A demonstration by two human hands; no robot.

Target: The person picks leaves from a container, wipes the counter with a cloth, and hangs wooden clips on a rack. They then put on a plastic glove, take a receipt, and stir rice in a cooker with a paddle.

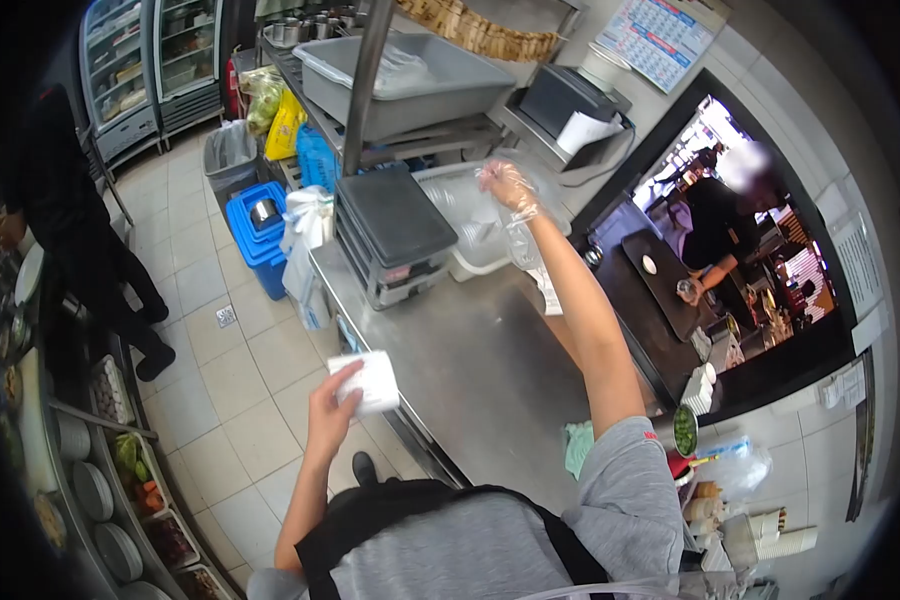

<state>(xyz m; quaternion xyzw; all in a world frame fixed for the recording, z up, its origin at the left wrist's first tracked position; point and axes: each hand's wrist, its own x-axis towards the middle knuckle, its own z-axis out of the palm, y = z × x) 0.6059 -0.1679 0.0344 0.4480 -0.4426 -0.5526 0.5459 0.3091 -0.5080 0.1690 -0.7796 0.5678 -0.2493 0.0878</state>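
My left hand [332, 408] is closed on a white folded paper [366, 381], held over the near edge of the steel counter. My right hand [510, 188], in a clear plastic glove, reaches out over a white plastic tub [467, 262] on the counter. Its fingers look curled together, and what they hold, if anything, cannot be made out. Inside the tub lie clear plastic pieces [478, 222], blurred in detail. Below my right wrist a printed paper slip [547, 292] is partly hidden by my forearm.
Left of the tub stands a stack of dark-lidded drawers [395, 212]. A grey bin [410, 105] sits on the shelf above. A serving window [715, 240] opens on the right, with a person beyond it. Another person [75, 215] stands at the far left.
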